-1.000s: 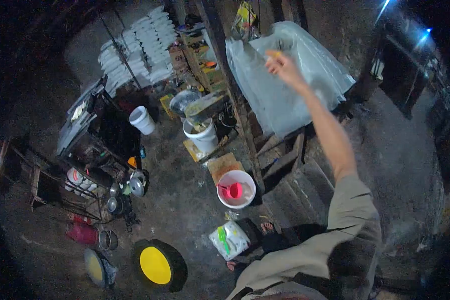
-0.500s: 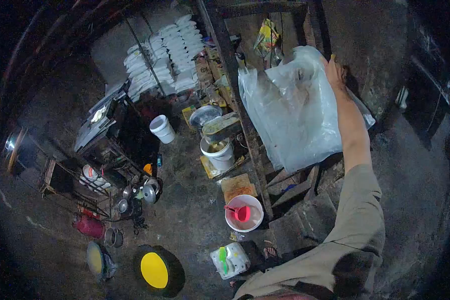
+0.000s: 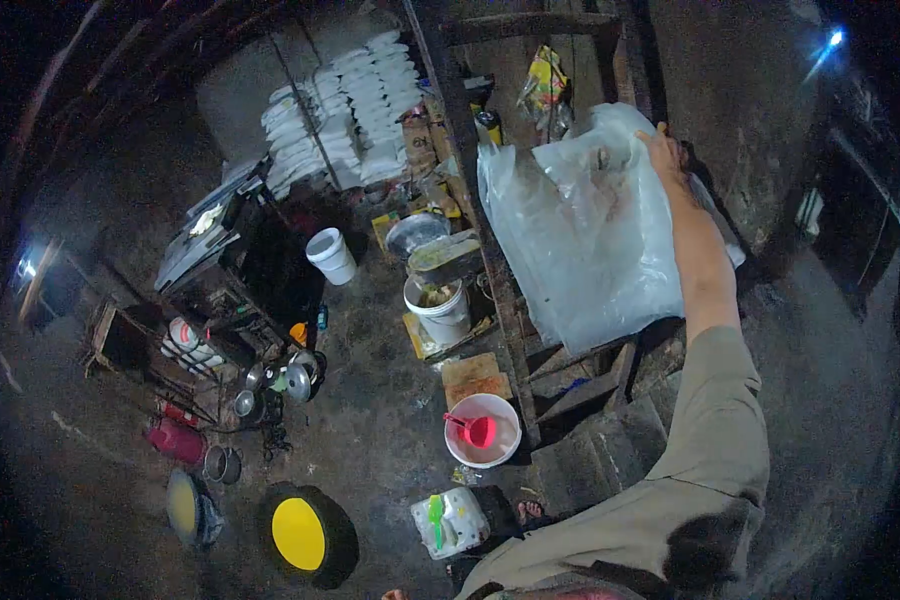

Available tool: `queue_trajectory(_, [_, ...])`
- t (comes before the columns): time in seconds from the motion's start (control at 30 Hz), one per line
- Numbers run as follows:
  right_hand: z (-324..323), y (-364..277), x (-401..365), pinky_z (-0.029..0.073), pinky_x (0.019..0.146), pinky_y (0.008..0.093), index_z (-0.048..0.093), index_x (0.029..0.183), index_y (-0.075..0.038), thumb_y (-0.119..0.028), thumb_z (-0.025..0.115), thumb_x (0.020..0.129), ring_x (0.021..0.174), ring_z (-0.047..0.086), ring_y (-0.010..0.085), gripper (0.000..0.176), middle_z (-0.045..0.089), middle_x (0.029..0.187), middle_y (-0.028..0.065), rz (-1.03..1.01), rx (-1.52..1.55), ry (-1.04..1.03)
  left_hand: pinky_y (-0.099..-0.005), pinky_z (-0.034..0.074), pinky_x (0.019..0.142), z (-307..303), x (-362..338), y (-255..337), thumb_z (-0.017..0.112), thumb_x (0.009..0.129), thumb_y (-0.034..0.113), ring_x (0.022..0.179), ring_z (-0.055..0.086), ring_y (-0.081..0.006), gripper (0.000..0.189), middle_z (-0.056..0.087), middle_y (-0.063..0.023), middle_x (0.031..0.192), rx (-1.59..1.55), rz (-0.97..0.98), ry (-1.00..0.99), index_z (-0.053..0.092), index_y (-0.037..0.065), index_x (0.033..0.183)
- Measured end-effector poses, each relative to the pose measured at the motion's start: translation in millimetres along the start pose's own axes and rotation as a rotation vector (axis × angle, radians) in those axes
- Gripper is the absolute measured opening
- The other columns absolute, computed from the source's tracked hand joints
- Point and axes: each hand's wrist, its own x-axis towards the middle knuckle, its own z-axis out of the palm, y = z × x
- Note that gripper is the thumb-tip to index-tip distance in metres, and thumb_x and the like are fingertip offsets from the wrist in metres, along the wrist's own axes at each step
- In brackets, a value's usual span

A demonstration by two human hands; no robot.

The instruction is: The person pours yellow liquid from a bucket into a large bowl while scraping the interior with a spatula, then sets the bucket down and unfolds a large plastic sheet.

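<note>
Dim room, seen from above the floor. Right hand (image 3: 663, 150) raised at full arm's reach, resting on the upper edge of a large translucent plastic sheet (image 3: 590, 250). The fingers lie against the plastic; whether they pinch it or only press on it cannot be told at this distance. Left hand out of sight.

The sheet hangs crumpled against a dark wooden upright frame (image 3: 467, 170), its lower edge just above rough wooden steps (image 3: 590, 450).

Floor below, left of the frame: a round white plastic bucket (image 3: 513, 432) holding a red scoop (image 3: 480, 430); a white bucket with yellowish contents (image 3: 440, 318) further back; a small white tub (image 3: 331, 256) standing apart. Stacked white sacks (image 3: 340, 110) against the far wall. A yellow disc in a black rim (image 3: 300, 533) lies nearest the viewer.
</note>
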Motion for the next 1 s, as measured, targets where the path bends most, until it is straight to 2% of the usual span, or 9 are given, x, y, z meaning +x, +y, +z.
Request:
queue_trajectory(0.1, [-22.2,-12.7,16.9,0.043,0.094,0.0514,0.043,0.137,-0.006,-0.061,0.050,0.091,0.117,0.053,0.0454,0.072,0.059,0.122,0.0282,-0.007,0.213,0.103,-0.0399,0.045,0.091,-9.5,-8.1,-22.6,0.051,0.097,0.050,0.112,0.053,-0.0301,0.058,0.053,-0.0180,0.125,0.020,-0.003,0.012,0.045,0.007,0.135])
queue_trajectory(0.17, [-33.3,-14.3,40.1,0.044,0.092,0.0477,0.047,0.132,-0.003,-0.057,0.056,0.090,0.113,0.057,0.0412,0.069,0.061,0.119,0.0248,-0.209,0.312,0.238,-0.0403,0.045,0.094,-17.4,-6.9,-42.0,0.050,0.097,0.051,0.114,0.054,-0.0308,0.060,0.054,-0.0186,0.128,0.045,0.009,0.021,0.045,0.006,0.137])
queue_trajectory(0.3, [-66.1,-24.8,70.9,0.047,0.086,0.0417,0.061,0.107,-0.001,-0.050,0.069,0.084,0.096,0.063,0.0333,0.054,0.066,0.105,0.0194,-0.189,0.615,0.476,-0.0410,0.039,0.103,-32.2,-16.3,-34.1,0.050,0.096,0.052,0.126,0.050,-0.0309,0.063,0.052,-0.0178,0.137,-0.113,-0.036,0.026,0.043,0.008,0.141])
queue_trajectory(0.4, [-79.4,-23.9,84.6,0.048,0.082,0.0392,0.065,0.096,-0.003,-0.046,0.073,0.082,0.086,0.063,0.0301,0.046,0.067,0.096,0.0153,-0.224,0.868,0.521,-0.0316,0.047,0.048,-14.5,10.1,-5.6,0.057,0.099,0.024,0.050,0.046,-0.0129,0.016,0.046,-0.0036,0.061,-0.544,0.325,0.141,0.051,0.009,0.098])
queue_trajectory(0.5, [-88.7,-9.5,76.5,0.049,0.082,0.0376,0.066,0.100,-0.003,-0.048,0.069,0.085,0.087,0.066,0.0277,0.047,0.070,0.095,0.0123,-0.226,0.840,0.565,-0.0290,0.041,0.045,-11.6,30.7,40.4,0.057,0.099,0.032,0.049,0.047,-0.0109,0.026,0.046,-0.0015,0.069,-0.497,0.496,0.085,0.048,0.008,0.101])
queue_trajectory(0.63, [-77.7,22.8,77.0,0.048,0.086,0.0399,0.067,0.106,-0.003,-0.048,0.064,0.089,0.095,0.066,0.0301,0.048,0.070,0.102,0.0136,-0.071,0.483,0.391,-0.0231,0.039,0.051,25.2,42.8,179.5,0.056,0.099,0.026,0.060,0.044,-0.0071,0.021,0.047,0.0013,0.074,-0.749,0.544,-0.135,0.051,0.007,0.104])
queue_trajectory(0.7, [-64.0,20.0,64.8,0.047,0.088,0.0433,0.066,0.109,-0.003,-0.049,0.060,0.090,0.099,0.064,0.0344,0.050,0.069,0.105,0.0178,0.046,0.514,0.383,-0.0218,0.040,0.061,47.3,-5.0,302.9,0.059,0.097,0.030,0.073,0.050,-0.0079,0.031,0.055,-0.0008,0.088,-0.699,0.588,-0.284,0.055,0.004,0.115])
queue_trajectory(0.83, [-38.3,31.9,48.0,0.043,0.093,0.0486,0.063,0.116,-0.003,-0.051,0.053,0.092,0.108,0.058,0.0409,0.055,0.062,0.116,0.0257,0.010,0.487,0.232,-0.0329,0.043,0.098,104.5,-68.2,502.5,0.053,0.100,0.026,0.115,0.055,-0.0210,0.041,0.058,-0.0124,0.125,-0.214,1.248,-0.381,0.049,-0.001,0.131])
queue_trajectory(1.0, [3.7,54.7,53.1,0.039,0.098,0.0474,0.056,0.123,-0.004,-0.046,0.048,0.095,0.116,0.052,0.0403,0.051,0.054,0.127,0.0266,0.049,0.473,0.235,-0.0398,0.039,0.104,203.3,-75.7,686.9,0.057,0.096,0.022,0.123,0.051,-0.0332,0.058,0.048,-0.0187,0.138,-0.478,1.350,-0.441,0.031,0.003,0.144])
